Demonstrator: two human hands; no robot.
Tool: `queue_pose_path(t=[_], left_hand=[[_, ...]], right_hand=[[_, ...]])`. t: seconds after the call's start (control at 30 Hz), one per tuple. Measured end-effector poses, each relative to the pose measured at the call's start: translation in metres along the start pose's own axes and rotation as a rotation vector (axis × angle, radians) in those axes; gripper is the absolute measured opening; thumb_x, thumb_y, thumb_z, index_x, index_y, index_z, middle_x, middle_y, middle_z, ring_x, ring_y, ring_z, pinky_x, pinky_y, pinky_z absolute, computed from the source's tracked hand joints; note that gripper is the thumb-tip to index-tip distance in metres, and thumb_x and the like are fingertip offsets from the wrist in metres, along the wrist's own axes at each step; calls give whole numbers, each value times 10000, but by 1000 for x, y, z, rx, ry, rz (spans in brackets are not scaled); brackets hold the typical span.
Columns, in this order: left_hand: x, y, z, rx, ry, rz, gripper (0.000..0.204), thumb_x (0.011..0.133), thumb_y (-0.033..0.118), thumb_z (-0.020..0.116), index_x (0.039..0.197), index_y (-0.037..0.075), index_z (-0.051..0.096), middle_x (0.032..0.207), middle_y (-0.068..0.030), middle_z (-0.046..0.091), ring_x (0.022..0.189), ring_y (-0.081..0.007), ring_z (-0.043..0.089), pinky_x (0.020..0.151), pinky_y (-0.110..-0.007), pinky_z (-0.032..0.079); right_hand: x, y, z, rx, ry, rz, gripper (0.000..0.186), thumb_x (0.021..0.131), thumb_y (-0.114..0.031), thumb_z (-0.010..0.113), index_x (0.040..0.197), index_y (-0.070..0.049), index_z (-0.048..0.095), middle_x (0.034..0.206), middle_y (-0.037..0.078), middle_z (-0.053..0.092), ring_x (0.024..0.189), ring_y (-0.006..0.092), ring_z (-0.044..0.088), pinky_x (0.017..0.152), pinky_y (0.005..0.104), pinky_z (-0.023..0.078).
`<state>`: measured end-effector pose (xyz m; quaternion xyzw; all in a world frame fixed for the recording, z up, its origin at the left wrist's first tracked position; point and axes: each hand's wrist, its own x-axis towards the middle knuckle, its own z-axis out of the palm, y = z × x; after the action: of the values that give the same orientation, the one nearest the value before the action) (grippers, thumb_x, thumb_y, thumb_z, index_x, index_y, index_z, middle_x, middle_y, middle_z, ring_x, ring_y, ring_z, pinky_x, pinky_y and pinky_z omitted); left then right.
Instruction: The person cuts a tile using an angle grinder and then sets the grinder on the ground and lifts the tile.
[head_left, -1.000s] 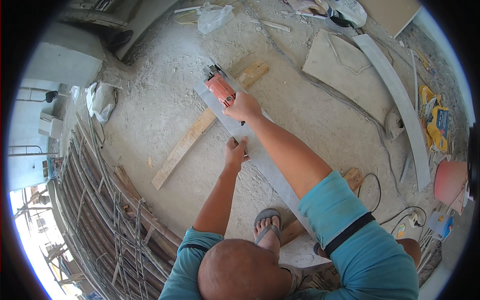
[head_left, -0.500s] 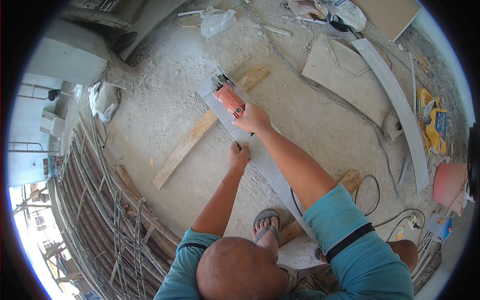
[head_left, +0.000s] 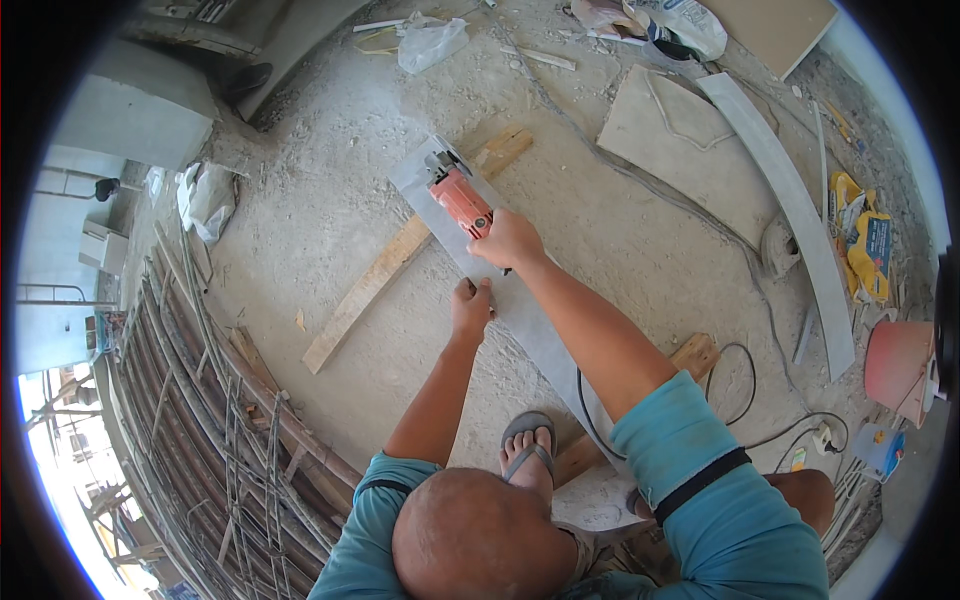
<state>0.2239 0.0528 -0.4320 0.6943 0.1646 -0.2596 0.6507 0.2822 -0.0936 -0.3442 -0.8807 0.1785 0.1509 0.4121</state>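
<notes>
Got a red handheld power tool with a silver metal head [head_left: 460, 205] gripped in the right hand [head_left: 508, 243], out over the far end of a long, flat grey board [head_left: 535, 325]. Can't tell if actually touching the surface. Got the left hand [head_left: 472, 305] curled closed at the board's left edge, a bit nearer than the tool; can't tell if pinching anything. Running crosswise under the board at the far end: 1 long pale wooden plank [head_left: 385, 275]. Can also spot 1 foot in a grey flip-flop [head_left: 530, 440] just left of the near end, plus a thin black cable [head_left: 590, 415] crossing there. Scattered off right: a crumpled yellow-and-blue bag [head_left: 862, 240] and a faded red bucket [head_left: 895, 365]. Stacked near left: long brown poles [head_left: 200, 420].
</notes>
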Motion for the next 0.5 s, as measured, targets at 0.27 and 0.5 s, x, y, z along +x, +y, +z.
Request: queue_pose_path(t=[0.27,0.5], left_hand=[[-5,6,1,-49,3,-12,155,963,203,569,950,49,555,806,-10,567,664,-103,557,549,-311,519],[-8,9,2,-54,-10,-40,165,973,225,565,993,62,551,861,-14,590,743,-124,603,636,-339,546]], right_hand=[[-6,7,1,9,10,0,531,625,-306,765,1030,6,623,994,207,690,952,354,677,824,412,541],[-16,15,-4,-13,-2,-5,514,629,-301,755,1022,6,627,992,203,691,952,352,676,822,416,541]])
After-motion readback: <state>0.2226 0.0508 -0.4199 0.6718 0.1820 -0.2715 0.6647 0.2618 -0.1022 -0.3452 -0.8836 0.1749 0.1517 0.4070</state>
